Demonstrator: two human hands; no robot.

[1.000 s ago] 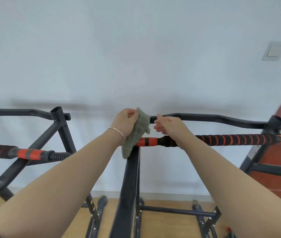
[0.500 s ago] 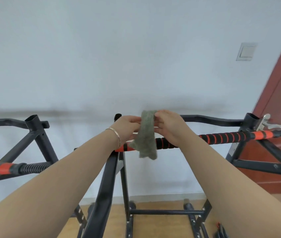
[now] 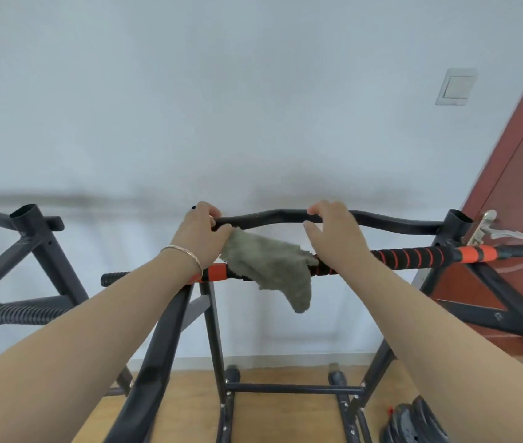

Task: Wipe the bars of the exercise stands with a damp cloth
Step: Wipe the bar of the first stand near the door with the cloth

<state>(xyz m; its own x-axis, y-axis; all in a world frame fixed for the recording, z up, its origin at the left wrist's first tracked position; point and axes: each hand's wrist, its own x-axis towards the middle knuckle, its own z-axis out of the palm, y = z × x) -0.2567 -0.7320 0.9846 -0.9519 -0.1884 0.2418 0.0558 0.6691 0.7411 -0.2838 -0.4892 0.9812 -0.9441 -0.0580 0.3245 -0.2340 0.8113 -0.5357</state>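
The exercise stand (image 3: 213,330) is standing in front of a pale wall (image 3: 253,107). The step in hand, as I judge it, is wiping its black upper bar (image 3: 266,215), which is running in a shallow wave above the padded bar (image 3: 413,255). To do this well, the cloth should be going right round the tube rather than trailing beneath it. It should then be travelling in one steady pass from the left end toward the right post. The free hand should be bracing the frame and sliding off ahead of the wipe. The bends are probably asking for a firmer squeeze, so that the underside is getting reached too.

The green cloth (image 3: 269,266) is hanging below the upper bar and draping over the padded bar, mostly loose between the two hands. The left hand (image 3: 201,233) is gripping the upper bar's left end, its fingers (image 3: 207,208) curling over the top and its thumb pinching the cloth's upper corner. The right hand (image 3: 333,238) is holding the same bar further along, with its fingers hooking over it. The cloth's far edge is lying just beside that wrist; whether it is touching, I cannot tell.
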